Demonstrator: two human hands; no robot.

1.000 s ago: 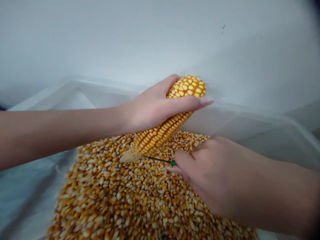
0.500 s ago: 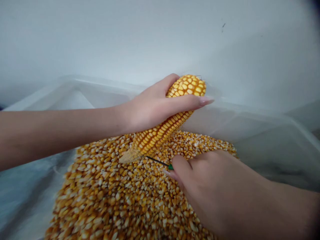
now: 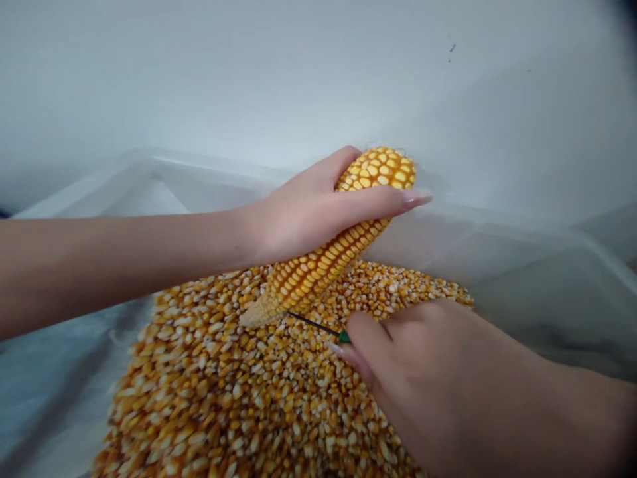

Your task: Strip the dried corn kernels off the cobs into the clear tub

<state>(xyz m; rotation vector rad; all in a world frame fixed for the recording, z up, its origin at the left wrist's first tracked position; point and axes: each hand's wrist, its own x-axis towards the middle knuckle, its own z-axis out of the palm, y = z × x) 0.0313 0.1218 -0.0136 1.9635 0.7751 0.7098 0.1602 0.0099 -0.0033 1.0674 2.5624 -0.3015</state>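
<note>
My left hand (image 3: 318, 206) is closed around an ear of corn (image 3: 328, 262), thumb along its near side and the other fingers mostly hidden behind. The ear is tilted, its thick, rounded end up to the right and its bare pale tip down to the left. In my right hand (image 3: 428, 365) is a thin dark-shafted tool with a green handle, perhaps a screwdriver (image 3: 318, 324); most of the handle is hidden in the fist. The shaft's end meets the ear near the pale tip. Loose corn kernels (image 3: 249, 405) lie in a heap below both hands.
The kernels fill part of a translucent plastic bin (image 3: 209, 176), whose rim runs behind the hands and down the right side. A pale wall (image 3: 249, 79) rises right behind it. Bluish, blurred plastic shows at lower left.
The ear and both hands appear slightly further right in view, along with the wall marks. Both grips are unchanged, and the shaft still meets the ear near its tip.
</note>
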